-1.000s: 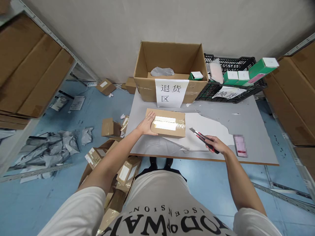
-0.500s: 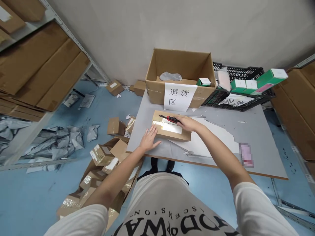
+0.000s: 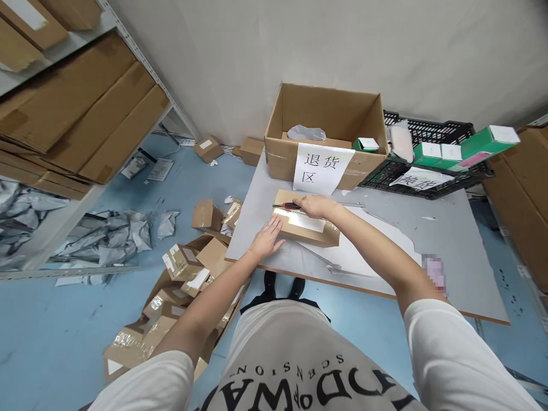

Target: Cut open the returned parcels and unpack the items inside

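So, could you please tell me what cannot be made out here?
In the head view:
Taped carton: contents hidden by its closed top.
Cutter: grip partly hidden by the right hand; whether its tip touches cardboard is too small to tell.
Phone: screen blurred by pixelation.
Large open box: floor hidden by its front wall.
Shelf cartons: cut off by the left edge.

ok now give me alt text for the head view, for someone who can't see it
A person's right hand holds a red-and-black knife over a taped cardboard box, the left hand on its left end. The box lies on a grey table, with a large open carton and a black crate farther back.
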`<state>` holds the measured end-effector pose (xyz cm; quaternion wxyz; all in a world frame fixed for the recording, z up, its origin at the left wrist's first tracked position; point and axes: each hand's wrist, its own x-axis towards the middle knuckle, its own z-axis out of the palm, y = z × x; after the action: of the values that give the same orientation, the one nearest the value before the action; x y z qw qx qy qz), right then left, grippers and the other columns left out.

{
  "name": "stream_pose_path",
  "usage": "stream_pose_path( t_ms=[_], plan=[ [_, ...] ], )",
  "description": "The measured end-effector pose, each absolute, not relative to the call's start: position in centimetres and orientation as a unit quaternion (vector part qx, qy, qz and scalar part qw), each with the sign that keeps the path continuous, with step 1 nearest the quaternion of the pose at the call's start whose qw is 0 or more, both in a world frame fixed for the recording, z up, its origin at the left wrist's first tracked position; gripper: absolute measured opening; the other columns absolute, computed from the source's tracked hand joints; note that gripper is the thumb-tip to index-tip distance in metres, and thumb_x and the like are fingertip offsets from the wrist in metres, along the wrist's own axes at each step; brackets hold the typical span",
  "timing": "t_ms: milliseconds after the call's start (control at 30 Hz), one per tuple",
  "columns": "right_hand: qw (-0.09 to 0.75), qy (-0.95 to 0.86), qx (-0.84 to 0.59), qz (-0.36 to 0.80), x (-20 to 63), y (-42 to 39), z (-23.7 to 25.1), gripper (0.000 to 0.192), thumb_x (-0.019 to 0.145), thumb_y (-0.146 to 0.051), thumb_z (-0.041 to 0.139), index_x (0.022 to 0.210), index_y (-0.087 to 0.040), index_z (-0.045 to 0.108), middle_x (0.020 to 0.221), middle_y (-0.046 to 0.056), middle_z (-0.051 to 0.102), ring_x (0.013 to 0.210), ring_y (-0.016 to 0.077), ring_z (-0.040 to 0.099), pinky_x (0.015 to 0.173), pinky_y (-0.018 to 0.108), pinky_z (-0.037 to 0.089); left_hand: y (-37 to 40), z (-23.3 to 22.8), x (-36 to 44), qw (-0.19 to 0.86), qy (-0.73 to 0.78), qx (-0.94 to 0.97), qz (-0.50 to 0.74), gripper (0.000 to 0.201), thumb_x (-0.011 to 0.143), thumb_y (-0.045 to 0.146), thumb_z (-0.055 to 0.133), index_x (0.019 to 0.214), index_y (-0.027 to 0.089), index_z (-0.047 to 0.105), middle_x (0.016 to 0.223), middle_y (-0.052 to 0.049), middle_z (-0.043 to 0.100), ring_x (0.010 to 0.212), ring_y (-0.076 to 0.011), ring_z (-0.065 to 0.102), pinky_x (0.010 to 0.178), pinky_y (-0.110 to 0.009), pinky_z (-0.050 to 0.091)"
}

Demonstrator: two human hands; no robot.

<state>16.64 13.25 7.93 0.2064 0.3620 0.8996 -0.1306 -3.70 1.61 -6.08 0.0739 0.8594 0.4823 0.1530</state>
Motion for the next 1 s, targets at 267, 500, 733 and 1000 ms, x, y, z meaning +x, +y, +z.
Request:
stream_pose_path(
  t_ms=[267, 500, 733, 1000],
  plan=[
    [0.225, 0.904, 0.353, -0.090, 15.4, 12.5, 9.5, 0.040, 0.087, -0.014, 0.041, 0.126, -0.016, 0.049, 0.104, 0.016, 0.066, 0.092, 0.0258, 0.065, 0.065, 0.029, 0.044, 2.5, -7.8, -3.2, 0.031, 0.512, 0.841, 0.176, 0.044, 0.094, 0.029, 0.037, 0.132, 0.008, 0.046, 0.135, -0.017, 0.049, 0.133, -0.0249, 0.036, 0.107, -0.040, 0.037],
    [0.255, 0.902, 0.341, -0.077, 16.7, 12.7, 9.4, 0.040, 0.086, -0.011, 0.042, 0.124, -0.016, 0.051, 0.100, 0.016, 0.067, 0.094, 0.0248, 0.064, 0.068, 0.029, 0.043, 2.6, -8.3, -3.2, 0.023, 0.508, 0.839, 0.193, 0.041, 0.095, 0.026, 0.037, 0.132, 0.010, 0.048, 0.134, -0.016, 0.051, 0.132, -0.0238, 0.037, 0.106, -0.039, 0.038],
    [0.269, 0.892, 0.354, -0.085, 17.0, 12.5, 9.8, 0.036, 0.086, -0.014, 0.043, 0.121, -0.016, 0.054, 0.100, 0.016, 0.066, 0.095, 0.0251, 0.063, 0.068, 0.029, 0.044, 2.5, -8.3, -3.1, 0.014, 0.516, 0.836, 0.187, 0.039, 0.095, 0.025, 0.038, 0.128, 0.010, 0.052, 0.130, -0.016, 0.054, 0.130, -0.0244, 0.040, 0.104, -0.039, 0.040],
    [0.291, 0.877, 0.374, -0.081, 18.1, 11.9, 10.4, 0.038, 0.085, -0.014, 0.045, 0.122, -0.017, 0.053, 0.105, 0.017, 0.065, 0.095, 0.0256, 0.063, 0.068, 0.029, 0.044, 2.6, -8.0, -3.0, 0.020, 0.521, 0.836, 0.174, 0.040, 0.095, 0.026, 0.036, 0.129, 0.010, 0.051, 0.131, -0.015, 0.054, 0.130, -0.0243, 0.041, 0.105, -0.039, 0.040]
  ],
)
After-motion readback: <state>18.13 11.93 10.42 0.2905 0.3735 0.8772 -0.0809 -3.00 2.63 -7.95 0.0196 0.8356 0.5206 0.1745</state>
